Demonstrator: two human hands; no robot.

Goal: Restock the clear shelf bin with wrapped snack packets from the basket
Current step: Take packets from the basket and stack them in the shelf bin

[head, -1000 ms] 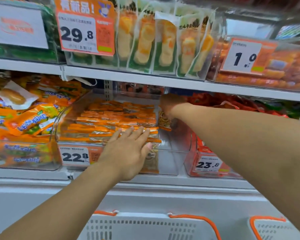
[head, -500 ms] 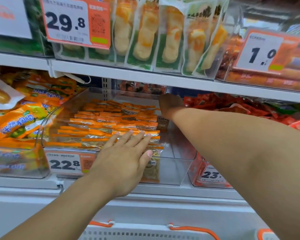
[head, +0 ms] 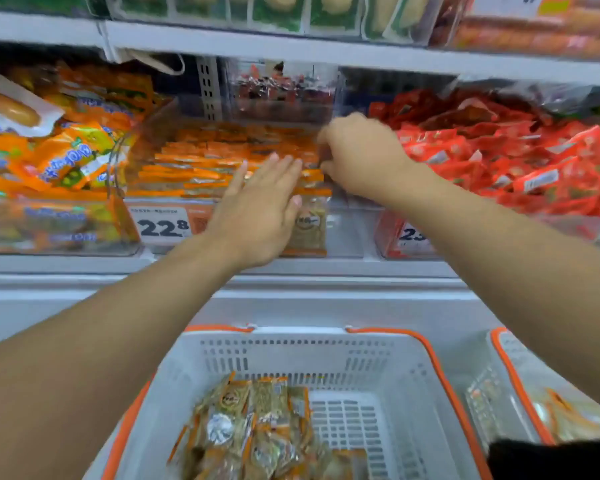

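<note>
The clear shelf bin (head: 343, 233), tagged 22.8, holds rows of orange wrapped snack packets (head: 194, 168). My left hand (head: 260, 209) lies flat with straight fingers on the front packets in the bin. My right hand (head: 361, 157) is at the right end of the packet rows, its fingers and thumb curled round the packet ends; motion blur hides the exact grip. Below the shelf stands the white basket (head: 326, 355) with orange handles, and more of the same packets (head: 257, 427) are piled in its left half.
Neighbouring bins hold orange bags (head: 66, 157) on the left and red packets (head: 516, 157) on the right. A second basket (head: 513, 386) sits at the lower right. The upper shelf edge (head: 326, 51) hangs low over the bin. A white ledge runs between shelf and baskets.
My right hand has drawn forward from the bin's back right corner to the packets' right end. The view has tilted down, bringing the basket in. My left hand stays flat on the packets.
</note>
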